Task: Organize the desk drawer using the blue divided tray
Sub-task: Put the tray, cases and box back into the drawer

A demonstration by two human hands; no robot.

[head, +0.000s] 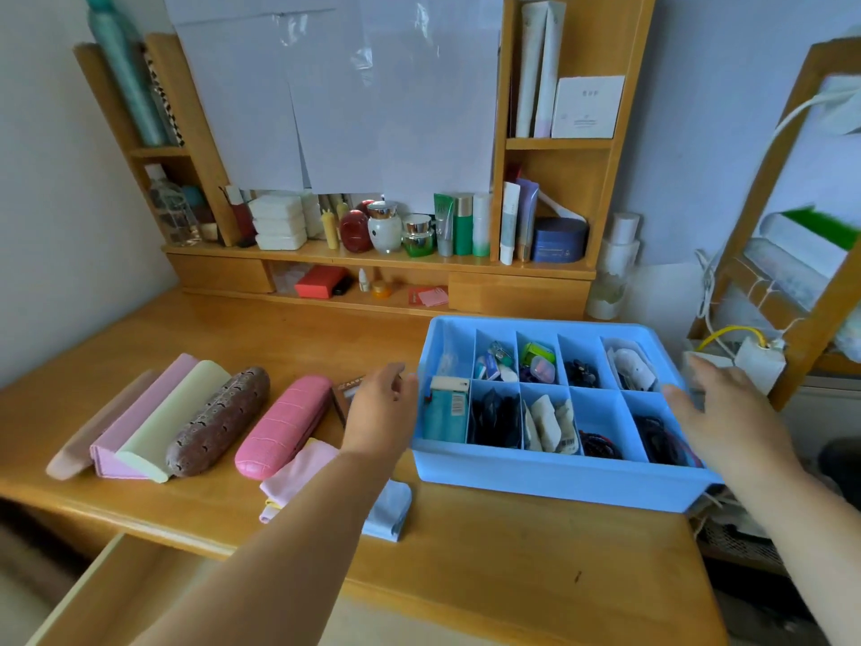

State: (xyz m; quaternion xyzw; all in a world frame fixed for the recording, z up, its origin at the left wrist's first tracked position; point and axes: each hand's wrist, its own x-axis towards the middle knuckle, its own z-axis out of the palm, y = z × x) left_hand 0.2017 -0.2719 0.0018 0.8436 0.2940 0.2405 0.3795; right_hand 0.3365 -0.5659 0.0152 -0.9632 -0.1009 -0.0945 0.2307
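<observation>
open drawer (126, 594) below, blue tray (559, 482) between both hands, fingers (685, 398) relaxed (apart)

Blue plastic divided tray (550, 480), set on the wooden desk (298, 338), compartments filled with small items. Left hand (382, 407) is held at its left wall, right hand (727, 412) at its right rim, fingers relaxed. Five glasses cases, including a pink ribbed case (282, 426), are lined up left of it. An open wooden drawer (116, 594) is seen below.
</observation>
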